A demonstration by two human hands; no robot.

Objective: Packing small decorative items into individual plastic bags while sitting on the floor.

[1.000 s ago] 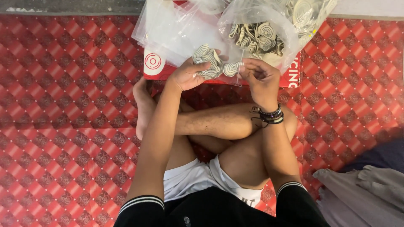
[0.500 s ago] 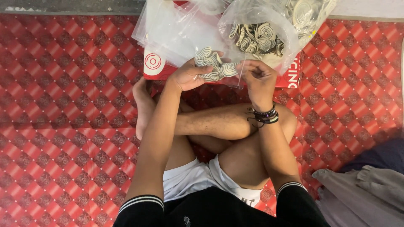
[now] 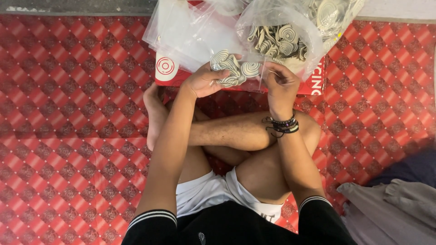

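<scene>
Head view: lots of open red patterned mat on both sides, crossed legs below. Left hand closed around a small clear plastic bag of grey-white flat coils; right hand pinching its edge. Just behind, big clear bag of coils on red box. Grey cloth well apart.
</scene>
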